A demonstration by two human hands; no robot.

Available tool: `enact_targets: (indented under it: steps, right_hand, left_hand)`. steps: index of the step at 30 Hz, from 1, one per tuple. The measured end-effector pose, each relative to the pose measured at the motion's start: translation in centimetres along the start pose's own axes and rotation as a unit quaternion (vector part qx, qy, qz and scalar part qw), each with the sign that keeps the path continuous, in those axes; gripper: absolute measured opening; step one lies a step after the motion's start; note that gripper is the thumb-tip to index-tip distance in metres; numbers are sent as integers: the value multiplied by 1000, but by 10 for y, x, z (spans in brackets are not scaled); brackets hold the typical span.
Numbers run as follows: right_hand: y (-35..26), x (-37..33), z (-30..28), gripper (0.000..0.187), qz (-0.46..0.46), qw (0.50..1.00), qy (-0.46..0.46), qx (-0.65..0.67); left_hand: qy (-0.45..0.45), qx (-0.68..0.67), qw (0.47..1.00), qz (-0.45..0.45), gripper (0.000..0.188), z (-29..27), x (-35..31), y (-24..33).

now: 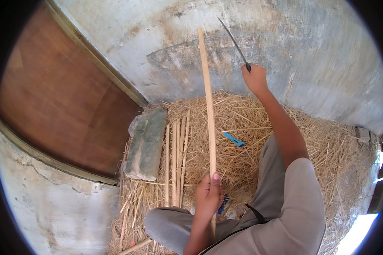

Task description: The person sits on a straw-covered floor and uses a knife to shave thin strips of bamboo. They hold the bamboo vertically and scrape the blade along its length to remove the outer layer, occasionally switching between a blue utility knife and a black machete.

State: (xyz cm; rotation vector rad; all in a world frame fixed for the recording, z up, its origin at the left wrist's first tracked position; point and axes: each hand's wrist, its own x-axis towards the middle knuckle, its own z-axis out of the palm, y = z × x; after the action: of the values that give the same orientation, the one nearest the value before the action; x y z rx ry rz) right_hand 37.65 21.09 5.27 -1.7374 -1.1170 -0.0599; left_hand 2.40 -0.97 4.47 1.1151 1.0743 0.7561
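Observation:
A long pale wooden strip [208, 93] stands up in front of me, slanting a little to the left at its far end. My left hand [208, 193] is closed around its lower part, with the thumb laid along it. Raised on the right, my right hand [255, 78] grips the dark handle of a long thin knife [234, 41]. The blade points up and to the left, apart from the strip. On the straw beyond my left hand lies a light blue cutter [234, 139], touched by neither hand.
Straw [319, 144] covers the ground. Several thin wooden strips [175, 161] lie left of the held one, beside a grey stone block [147, 144]. A brown door panel [59, 97] is at the left, and a weathered wall [319, 55] rises behind. Something dark blue [223, 204] shows near my left hand.

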Motion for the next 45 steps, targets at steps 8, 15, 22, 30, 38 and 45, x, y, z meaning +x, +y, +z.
enact_targets:
  steps: [8, 15, 22, 30, 38, 45]
  right_hand:
    - [-19, -25, 13, 44, 215, 912, -30, 348]
    - [-29, -42, 24, 40, 123, 961, -66, 237]
    - [-47, -62, 27, 38, 34, 970, -149, 188]
    - [-86, -78, 3, 24, -298, 894, -254, -217]
    - [-74, -55, 33, 27, -134, 955, -182, -193]
    - [-25, -79, 58, 43, 208, 913, -337, 96]
  left_hand:
    - [51, 74, 992, 93, 32, -2, 7, -10]
    - [76, 116, 983, 123, 34, -4, 11, -13]
    - [92, 135, 977, 136, 32, -10, 16, -19]
    - [138, 82, 982, 103, 23, -42, 23, -18]
    - [46, 51, 996, 58, 25, -53, 7, 14]
    - [122, 0, 986, 115, 33, -90, 42, 66]
